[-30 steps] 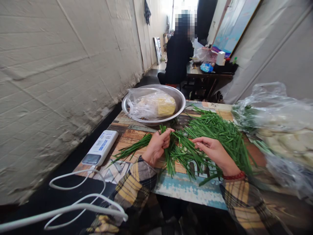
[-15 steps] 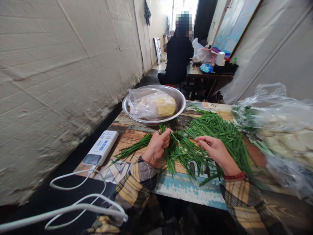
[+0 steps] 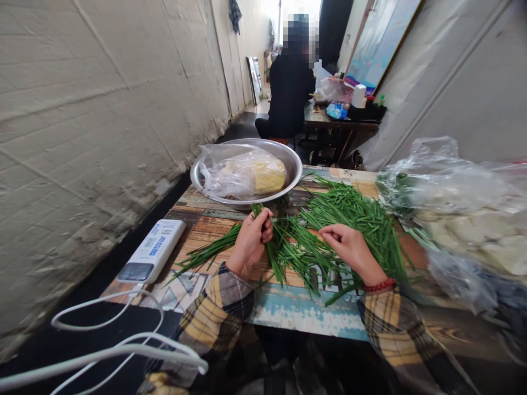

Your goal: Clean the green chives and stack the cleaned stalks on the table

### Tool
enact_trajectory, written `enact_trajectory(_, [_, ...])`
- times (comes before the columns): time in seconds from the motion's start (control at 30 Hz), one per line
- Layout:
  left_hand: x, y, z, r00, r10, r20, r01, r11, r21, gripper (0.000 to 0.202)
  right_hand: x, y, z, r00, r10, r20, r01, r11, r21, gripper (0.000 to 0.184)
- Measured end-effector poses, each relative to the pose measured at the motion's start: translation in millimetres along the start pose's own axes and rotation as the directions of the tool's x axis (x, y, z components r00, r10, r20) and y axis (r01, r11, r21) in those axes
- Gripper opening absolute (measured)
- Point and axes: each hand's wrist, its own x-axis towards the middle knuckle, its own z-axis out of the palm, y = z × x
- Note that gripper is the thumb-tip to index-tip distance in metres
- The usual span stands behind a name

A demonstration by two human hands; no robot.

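Note:
A heap of long green chives [image 3: 349, 219] lies spread over the patterned table [image 3: 296, 312]. My left hand [image 3: 250, 244] is closed round a small bunch of chives [image 3: 206, 253] whose tips fan out to the left. My right hand [image 3: 351, 248] rests on the heap with its fingers curled and pinching at a few stalks. Both sleeves are yellow plaid, and a red bracelet sits on the right wrist.
A steel bowl [image 3: 200, 178] holds a plastic bag with yellow food [image 3: 247, 173]. A white power bank [image 3: 151, 251] with a white cable [image 3: 123, 345] lies left. Clear bags [image 3: 465, 214] fill the right side. A person in black [image 3: 288, 88] sits at a far table.
The view has shifted slightly. My left hand has closed tighter on its bunch and my right hand's fingers have curled inward onto the stalks.

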Motion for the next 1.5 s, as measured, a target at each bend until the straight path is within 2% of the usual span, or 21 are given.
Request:
enact_trajectory(0.07, [1, 2, -1.4, 1.000, -0.003, -0.025, 0.002, 0.999, -0.045, 0.023, -1, -1, 2, 0.999, -0.041, 0.030, 0.043, 0.997, -0.066, 0.020])
enact_trajectory(0.2, [0, 4, -2.3, 1.000, -0.005, 0.012, 0.006, 0.992, -0.125, 0.022, -2, -6, -1, 0.997, -0.047, 0.059, 0.054, 0.992, -0.115, 0.019])
enact_trajectory(0.37, [-2, 6, -1.4, 0.998, -0.038, 0.052, 0.046, 0.986, -0.162, 0.021, -6, -22, -1, 0.979, -0.079, 0.186, 0.113, 0.976, -0.184, 0.020])
enact_trajectory(0.47, [-1, 6, -2.3, 0.997, -0.040, 0.070, 0.051, 0.984, -0.169, 0.022, -8, -24, 3, 0.975, -0.116, 0.188, 0.167, 0.944, -0.284, 0.014])
enact_trajectory(0.53, [0, 5, -3.2, 0.997, -0.040, 0.064, 0.051, 0.984, -0.172, 0.022, -8, -20, 5, 0.981, -0.089, 0.172, 0.138, 0.945, -0.298, 0.012])
enact_trajectory(0.67, [1, 4, -4.2, 0.997, -0.042, 0.060, 0.052, 0.985, -0.166, 0.021, -4, -7, 1, 0.997, 0.008, 0.082, 0.009, 0.977, -0.213, 0.022])
enact_trajectory(0.8, [1, 4, -4.3, 0.997, -0.039, 0.063, 0.049, 0.985, -0.164, 0.021, -1, -2, -4, 0.998, 0.067, 0.016, -0.065, 0.994, -0.087, 0.028])
enact_trajectory(1.0, [1, 4, -4.0, 0.997, -0.039, 0.063, 0.048, 0.985, -0.165, 0.022, 0, 0, -2, 0.993, 0.119, 0.004, -0.119, 0.989, 0.089, 0.030])
enact_trajectory(1.13, [0, 5, -3.0, 0.997, -0.042, 0.064, 0.051, 0.985, -0.163, 0.022, 1, 2, -3, 0.987, 0.150, -0.051, -0.142, 0.980, 0.140, 0.029])
enact_trajectory(1.37, [-1, 6, -2.9, 0.996, -0.058, 0.063, 0.067, 0.985, -0.160, 0.023, 1, -1, -5, 0.981, 0.196, -0.005, -0.185, 0.934, 0.305, 0.030])
enact_trajectory(1.5, [0, 5, -3.3, 0.996, -0.061, 0.066, 0.070, 0.986, -0.150, 0.023, 2, 0, -5, 0.978, 0.209, 0.000, -0.199, 0.930, 0.309, 0.031])
